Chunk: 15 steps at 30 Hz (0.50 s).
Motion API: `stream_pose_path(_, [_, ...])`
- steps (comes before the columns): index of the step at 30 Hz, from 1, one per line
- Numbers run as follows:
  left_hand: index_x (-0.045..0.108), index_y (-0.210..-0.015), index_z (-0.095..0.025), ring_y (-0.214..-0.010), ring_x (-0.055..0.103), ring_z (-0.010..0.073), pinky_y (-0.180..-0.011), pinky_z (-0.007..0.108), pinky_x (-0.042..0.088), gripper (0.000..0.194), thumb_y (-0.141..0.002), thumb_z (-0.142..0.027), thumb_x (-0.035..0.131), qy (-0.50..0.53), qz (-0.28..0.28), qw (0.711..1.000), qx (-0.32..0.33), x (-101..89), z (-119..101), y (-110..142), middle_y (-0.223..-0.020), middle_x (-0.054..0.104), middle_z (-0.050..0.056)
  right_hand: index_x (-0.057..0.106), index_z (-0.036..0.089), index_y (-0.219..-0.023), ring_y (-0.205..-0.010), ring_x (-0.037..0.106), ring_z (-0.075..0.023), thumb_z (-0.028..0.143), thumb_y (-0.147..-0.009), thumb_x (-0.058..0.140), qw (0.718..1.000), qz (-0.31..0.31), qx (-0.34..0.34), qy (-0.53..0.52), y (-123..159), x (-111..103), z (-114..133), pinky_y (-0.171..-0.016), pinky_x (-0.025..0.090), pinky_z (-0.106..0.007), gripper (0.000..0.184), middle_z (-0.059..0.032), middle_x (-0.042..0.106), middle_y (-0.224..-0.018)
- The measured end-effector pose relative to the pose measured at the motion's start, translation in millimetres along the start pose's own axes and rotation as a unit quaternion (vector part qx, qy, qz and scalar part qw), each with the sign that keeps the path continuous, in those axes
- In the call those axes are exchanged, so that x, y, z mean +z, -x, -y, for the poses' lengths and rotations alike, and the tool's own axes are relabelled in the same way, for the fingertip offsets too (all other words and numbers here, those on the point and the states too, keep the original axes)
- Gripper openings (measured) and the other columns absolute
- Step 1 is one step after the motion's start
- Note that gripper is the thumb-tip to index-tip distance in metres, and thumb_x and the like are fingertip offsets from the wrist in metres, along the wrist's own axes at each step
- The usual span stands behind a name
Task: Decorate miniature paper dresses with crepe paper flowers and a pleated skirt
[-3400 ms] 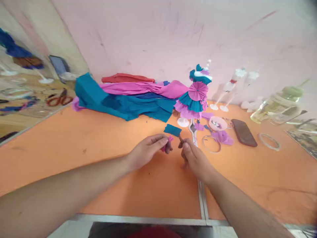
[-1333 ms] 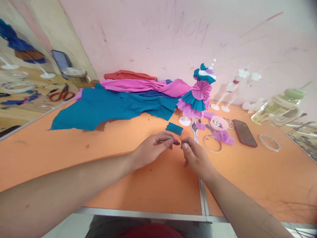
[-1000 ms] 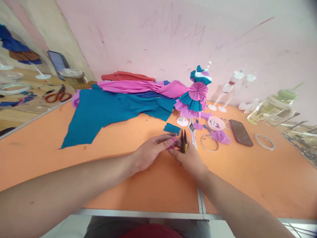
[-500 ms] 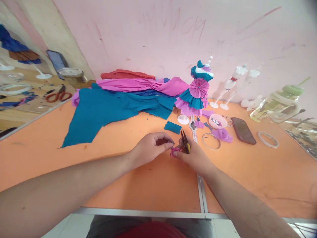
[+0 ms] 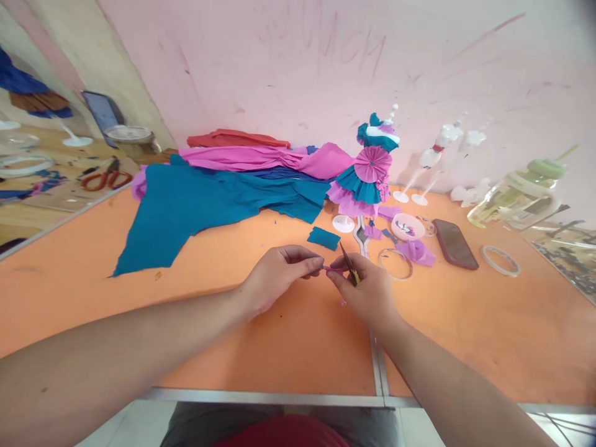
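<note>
My left hand (image 5: 282, 276) is closed, its thumb and fingertips pinching one end of a small pink crepe paper piece (image 5: 334, 269). The fingers of my right hand (image 5: 370, 288) press on the other end. That same hand also keeps hold of small snips (image 5: 347, 257) with dark blades and a yellow part, points tilted up and away. A tiny pink scrap (image 5: 343, 303) lies just below the hands. Beyond them is a teal crepe paper rectangle (image 5: 324, 238), touched by neither hand.
Behind lie a large teal crepe paper sheet (image 5: 200, 198) and a pink one (image 5: 242, 158). A small dress form in a paper dress (image 5: 372, 164) stands centre right. Further right are a pink bowl (image 5: 407, 227), tape rolls (image 5: 500, 261), a phone (image 5: 455, 243) and a bottle (image 5: 516, 192).
The pink piece, bunched in my right fingers before, is now stretched thin between both hands. My right hand has turned slightly and a tiny pink scrap shows on the table.
</note>
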State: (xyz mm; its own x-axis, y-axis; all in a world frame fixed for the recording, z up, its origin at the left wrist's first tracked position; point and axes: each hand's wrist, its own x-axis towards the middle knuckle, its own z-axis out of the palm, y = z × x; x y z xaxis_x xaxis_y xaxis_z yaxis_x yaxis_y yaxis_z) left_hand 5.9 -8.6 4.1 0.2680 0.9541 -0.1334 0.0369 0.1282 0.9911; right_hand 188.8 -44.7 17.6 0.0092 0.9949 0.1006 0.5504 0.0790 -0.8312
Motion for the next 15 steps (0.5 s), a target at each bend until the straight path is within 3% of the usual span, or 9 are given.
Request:
stream_pose_path(5, [0.073, -0.096, -0.017, -0.091, 0.066, 0.0228, -0.089, 0.038, 0.049, 0.035, -0.079, -0.048, 0.072, -0.035, 0.017, 0.999, 0.028, -3.9, 2, -1, -0.093, 0.073, 0.007, 0.068, 0.023, -0.087, -0.060, 0.054, -0.0127, 0.039, -0.083, 0.064, 1.000, -0.008, -0.015, 0.009, 0, -3, -2, -0.062, 0.046, -0.029, 0.017, -0.0007, 0.073, -0.088])
stream_pose_path(8, [0.069, -0.115, -0.021, -0.111, 0.062, 0.0258, -0.099, 0.040, 0.045, 0.036, -0.085, -0.040, 0.067, -0.139, 0.037, 0.979, 0.144, -7.3, 1, 0, -0.116, 0.070, 0.009, 0.068, 0.023, -0.087, -0.060, 0.055, -0.0133, 0.038, -0.086, 0.061, 0.997, 0.018, -0.047, 0.051, -1, -5, -3, -0.063, 0.044, -0.029, 0.016, -0.0004, 0.073, -0.086])
stream_pose_path(11, [0.070, -0.112, -0.023, -0.121, 0.056, 0.0277, -0.107, 0.043, 0.034, 0.029, -0.087, -0.037, 0.064, -0.298, 0.046, 0.905, 0.300, -10.7, 0, 0, -0.118, 0.070, 0.008, 0.069, 0.023, -0.089, -0.062, 0.057, -0.0140, 0.035, -0.087, 0.061, 0.991, 0.047, -0.078, 0.098, -2, -6, -5, -0.062, 0.042, -0.029, 0.015, -0.0003, 0.073, -0.084])
stream_pose_path(13, [0.073, -0.105, -0.026, -0.116, 0.059, 0.0282, -0.110, 0.047, 0.023, 0.024, -0.091, -0.040, 0.060, -0.397, 0.067, 0.853, 0.331, -12.2, -2, 0, -0.110, 0.073, 0.006, 0.070, 0.023, -0.089, -0.061, 0.057, -0.0137, 0.035, -0.086, 0.061, 0.988, 0.055, -0.085, 0.113, -2, -6, -7, -0.061, 0.041, -0.028, 0.015, -0.0003, 0.073, -0.084])
stream_pose_path(15, [0.074, -0.103, -0.028, -0.106, 0.064, 0.0258, -0.109, 0.049, 0.015, 0.027, -0.097, -0.040, 0.051, -0.455, 0.085, 0.826, 0.322, -12.5, -3, 1, -0.105, 0.075, 0.004, 0.069, 0.023, -0.089, -0.061, 0.057, -0.0132, 0.035, -0.087, 0.061, 0.987, 0.055, -0.086, 0.121, -3, -5, -8, -0.061, 0.040, -0.027, 0.015, -0.0001, 0.073, -0.084])
